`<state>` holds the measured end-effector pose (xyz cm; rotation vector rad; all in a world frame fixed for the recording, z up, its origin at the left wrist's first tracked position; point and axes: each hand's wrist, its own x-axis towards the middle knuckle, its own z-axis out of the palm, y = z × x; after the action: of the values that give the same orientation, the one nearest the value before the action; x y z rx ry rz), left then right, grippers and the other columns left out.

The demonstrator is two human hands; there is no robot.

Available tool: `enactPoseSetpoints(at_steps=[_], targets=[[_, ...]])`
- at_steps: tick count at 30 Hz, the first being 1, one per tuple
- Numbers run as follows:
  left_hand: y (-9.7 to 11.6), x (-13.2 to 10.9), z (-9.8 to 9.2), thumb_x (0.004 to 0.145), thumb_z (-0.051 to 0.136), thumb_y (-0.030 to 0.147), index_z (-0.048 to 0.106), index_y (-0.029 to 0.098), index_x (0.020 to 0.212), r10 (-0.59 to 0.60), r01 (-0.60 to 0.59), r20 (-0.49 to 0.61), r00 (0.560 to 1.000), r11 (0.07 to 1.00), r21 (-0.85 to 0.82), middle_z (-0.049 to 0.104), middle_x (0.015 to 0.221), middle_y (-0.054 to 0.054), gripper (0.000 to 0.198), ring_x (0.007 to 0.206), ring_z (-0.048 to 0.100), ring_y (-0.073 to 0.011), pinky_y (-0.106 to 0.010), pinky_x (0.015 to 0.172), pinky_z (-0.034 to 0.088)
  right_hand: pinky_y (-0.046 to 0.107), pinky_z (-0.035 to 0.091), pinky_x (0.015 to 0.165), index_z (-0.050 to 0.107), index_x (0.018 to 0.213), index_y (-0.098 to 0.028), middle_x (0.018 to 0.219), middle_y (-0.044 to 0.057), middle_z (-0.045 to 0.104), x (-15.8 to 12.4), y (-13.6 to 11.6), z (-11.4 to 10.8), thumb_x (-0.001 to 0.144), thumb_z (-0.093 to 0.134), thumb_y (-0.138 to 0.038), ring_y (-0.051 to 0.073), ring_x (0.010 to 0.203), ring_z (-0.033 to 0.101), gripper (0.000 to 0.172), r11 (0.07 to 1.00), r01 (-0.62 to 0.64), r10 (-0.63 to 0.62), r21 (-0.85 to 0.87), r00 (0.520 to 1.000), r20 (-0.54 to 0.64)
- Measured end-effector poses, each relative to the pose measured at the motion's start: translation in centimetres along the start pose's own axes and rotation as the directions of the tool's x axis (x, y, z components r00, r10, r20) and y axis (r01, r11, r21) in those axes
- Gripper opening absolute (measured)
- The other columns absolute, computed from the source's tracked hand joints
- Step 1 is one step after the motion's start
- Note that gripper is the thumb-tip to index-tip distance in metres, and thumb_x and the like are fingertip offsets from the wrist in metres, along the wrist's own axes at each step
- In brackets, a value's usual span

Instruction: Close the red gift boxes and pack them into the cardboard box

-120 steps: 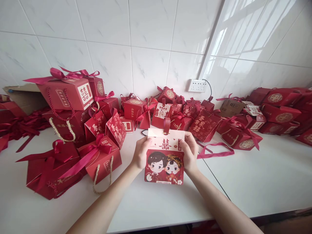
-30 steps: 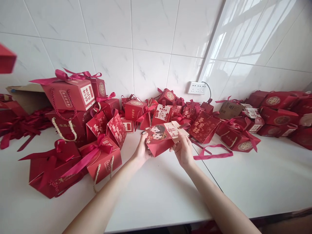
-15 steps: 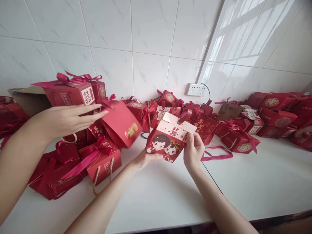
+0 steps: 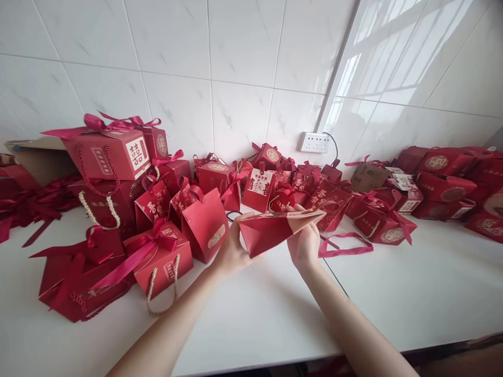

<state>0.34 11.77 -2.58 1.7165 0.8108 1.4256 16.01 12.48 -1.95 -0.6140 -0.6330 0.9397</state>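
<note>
A red paper gift box (image 4: 265,233) is held above the white table between my two hands, tipped so that a plain red side faces me. Its printed front is seen only edge-on, with a pale flap at the right end. My left hand (image 4: 233,246) grips the left end from below. At the right end, my right hand (image 4: 305,246) has its fingers around the flap side. Just left of my left hand stands a red gift box (image 4: 204,225) with a gold label. A loop of magenta ribbon (image 4: 349,250) lies right of my right hand.
Red boxes with bows and rope handles are stacked at the left, such as a box with a white label (image 4: 106,154). More boxes (image 4: 446,186) are piled at the right. A cardboard carton (image 4: 43,159) stands far left. A power socket (image 4: 314,142) is on the wall.
The box in my hands has been tipped back, so its couple picture no longer faces me. Another person's hand at the left has let go of a red box and left the view.
</note>
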Motion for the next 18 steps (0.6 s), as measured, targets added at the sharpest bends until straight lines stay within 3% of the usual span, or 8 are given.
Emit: enactPoseSetpoints(at_steps=[5,10,18], targets=[[-0.2,-0.1,-0.2,0.051,0.079,0.02,0.055,0.025,0.114,0.131,-0.124,-0.043,0.99,0.984,0.13,0.057,0.122,-0.009,0.067,0.116,0.049,-0.0322,-0.044,0.099,0.038,0.041,0.05,0.084,0.059,0.085,-0.022,0.086,0.003,0.069,0.0,0.2,0.1,0.066,0.067,-0.036,0.02,0.087,0.065,0.025,0.998,-0.053,0.054,0.023,0.998,-0.013],[-1.1,-0.1,-0.3,0.059,0.075,0.02,0.052,0.026,0.12,0.283,-0.28,0.015,0.959,0.941,0.19,0.055,0.123,-0.009,0.066,0.119,0.047,-0.0305,-0.042,0.1,0.038,0.041,0.05,0.085,0.061,0.087,-0.022,0.091,0.003,0.07,-0.2,0.3,0.0,0.065,0.068,-0.039,0.021,0.091,0.065,0.029,0.998,-0.068,0.068,0.007,0.998,-0.001],[-0.9,-0.1,-0.5,0.061,0.072,0.02,0.046,0.027,0.124,0.279,-0.282,0.047,0.959,0.924,0.258,0.052,0.125,-0.009,0.069,0.118,0.047,-0.0306,-0.042,0.097,0.04,0.039,0.05,0.081,0.061,0.084,-0.021,0.087,0.002,0.069,-0.1,0.2,0.2,0.063,0.069,-0.036,0.02,0.085,0.065,0.027,0.996,-0.088,0.089,0.02,0.996,-0.022]])
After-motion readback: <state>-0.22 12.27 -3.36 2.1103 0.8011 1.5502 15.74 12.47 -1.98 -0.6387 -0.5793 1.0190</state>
